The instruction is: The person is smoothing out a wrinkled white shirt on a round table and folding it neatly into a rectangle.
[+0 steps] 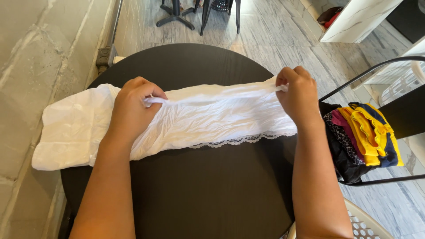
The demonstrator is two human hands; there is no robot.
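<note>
A white garment (208,119) with a lace-trimmed edge lies stretched across a round black table (208,194), its left end hanging past the table rim. My left hand (133,106) pinches a thin white strap of the garment at the left. My right hand (299,95) pinches the same strap at the right end. The strap is pulled taut between both hands above the cloth.
A black metal chair (376,71) at the right holds a pile of folded clothes (363,137) in yellow, navy, pink and black. A white plastic basket (367,225) sits at the bottom right. A grey wall is at the left; black chair legs (199,13) stand beyond.
</note>
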